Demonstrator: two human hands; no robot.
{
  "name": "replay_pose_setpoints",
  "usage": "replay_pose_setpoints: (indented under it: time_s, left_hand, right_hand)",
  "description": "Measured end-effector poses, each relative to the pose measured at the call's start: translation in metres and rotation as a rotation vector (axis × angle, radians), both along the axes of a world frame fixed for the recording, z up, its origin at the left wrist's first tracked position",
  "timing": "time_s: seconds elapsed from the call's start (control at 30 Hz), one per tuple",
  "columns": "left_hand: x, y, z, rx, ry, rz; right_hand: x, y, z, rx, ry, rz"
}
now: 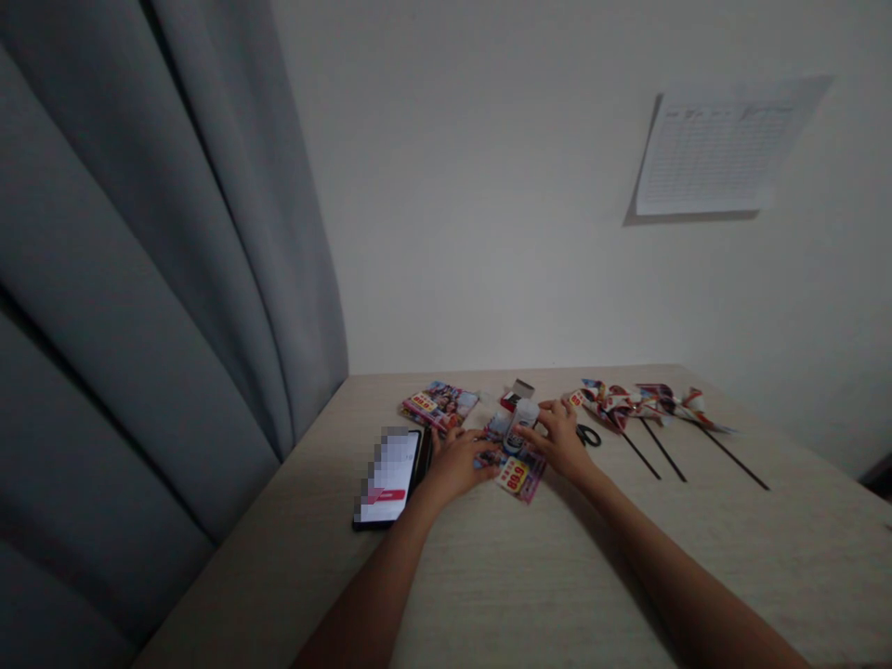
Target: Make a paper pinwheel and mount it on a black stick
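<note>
On the table in front of me lies a colourful printed paper sheet (533,485) with a red-and-yellow price mark. My left hand (456,465) rests at its left side, fingers spread, thumb at the paper's edge. From the right, my right hand (563,444) has its fingers around a white glue stick (519,429) with a dark label, which is tilted over the sheet. The glue stick's lower end is hard to make out. Black-handled scissors (589,435) lie right beside my right hand, their blades hidden.
A phone (390,478) with a lit screen leans left of my left hand. Behind it sits a stack of printed leaflets (440,404). A small red-and-white box (518,394) stands at the back. Several paper pinwheels (620,406) on black sticks lie to the right.
</note>
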State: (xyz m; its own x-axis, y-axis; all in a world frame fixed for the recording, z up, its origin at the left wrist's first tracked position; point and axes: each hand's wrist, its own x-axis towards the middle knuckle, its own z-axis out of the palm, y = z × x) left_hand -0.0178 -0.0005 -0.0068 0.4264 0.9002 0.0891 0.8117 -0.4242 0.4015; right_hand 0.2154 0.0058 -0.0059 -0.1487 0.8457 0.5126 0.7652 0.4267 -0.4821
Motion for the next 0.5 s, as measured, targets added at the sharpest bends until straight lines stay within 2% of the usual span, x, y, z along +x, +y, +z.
replay_pose_setpoints:
  time_s: [0.3, 0.5]
  left_hand:
    - [-0.0003, -0.0021, 0.0055, -0.014, 0.013, -0.005]
    - [-0.0004, -0.0003, 0.0017, -0.01, 0.005, -0.005]
  right_hand:
    - [0.0031, -0.0001, 0.0002, 0.006, -0.005, -0.05]
    - [0.0025, 0.0009, -0.0022, -0.014, -0.008, -0.043]
